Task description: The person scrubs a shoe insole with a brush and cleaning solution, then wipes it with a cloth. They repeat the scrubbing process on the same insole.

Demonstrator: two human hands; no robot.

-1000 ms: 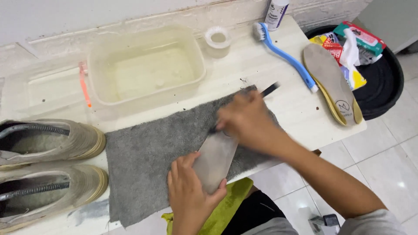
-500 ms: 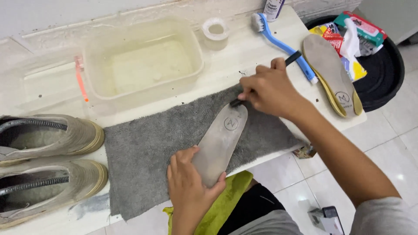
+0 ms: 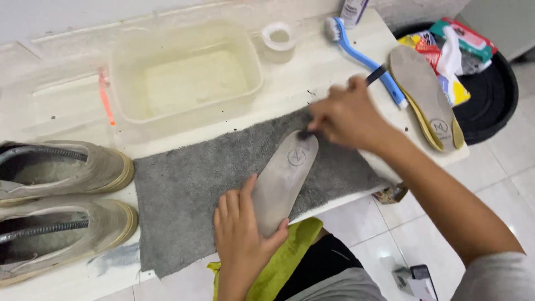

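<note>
A grey shoe insole (image 3: 287, 175) lies slantwise on a dark grey towel (image 3: 189, 184). My left hand (image 3: 242, 234) presses down on its near end, thumb on the right edge. My right hand (image 3: 348, 117) grips a small dark-handled brush (image 3: 374, 76) whose bristle end meets the insole's far tip. The handle sticks out past my knuckles.
A clear plastic tub (image 3: 186, 78) of cloudy water stands behind the towel. Two beige shoes (image 3: 61, 200) sit at the left. A second insole (image 3: 426, 97), a blue brush (image 3: 365, 58), a tape roll (image 3: 278, 40) and a black basin (image 3: 487, 95) are at the right. A yellow-green cloth (image 3: 290, 251) is on my lap.
My right hand with the brush has travelled from the middle of the insole up to its far tip. The left hand stays on the near end.
</note>
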